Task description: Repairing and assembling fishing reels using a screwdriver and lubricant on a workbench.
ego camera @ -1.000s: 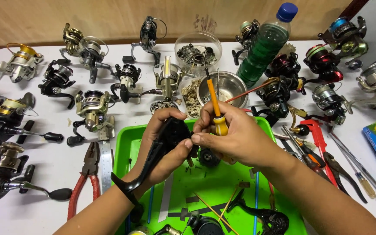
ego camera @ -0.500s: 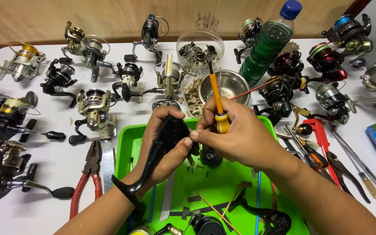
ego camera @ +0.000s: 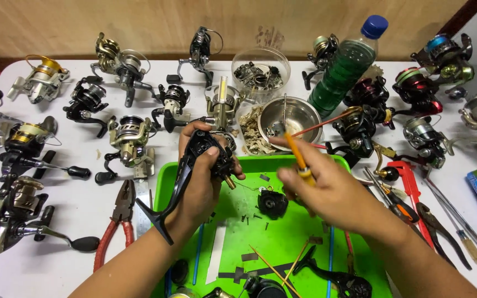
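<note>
Head view: over the green tray (ego camera: 354, 168) at the tabletop's near edge, the left hand (ego camera: 202, 182) clamps a black reel body (ego camera: 208, 157); the right hand (ego camera: 327, 190) pinches an orange screwdriver (ego camera: 296, 157). Best steady the reel, keeping the tip square. Beyond, a steel bowl (ego camera: 291, 118).

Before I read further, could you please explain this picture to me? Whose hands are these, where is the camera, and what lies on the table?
The single view comes from a camera worn on a person's head, looking down at that person's own two bare hands. The left hand grips a black fishing reel body. The right hand, blurred, holds an orange-handled screwdriver. Below them lies a green tray with small loose parts. On the white table around it lie many fishing reels, red-handled pliers, a steel bowl and a green bottle.
</note>
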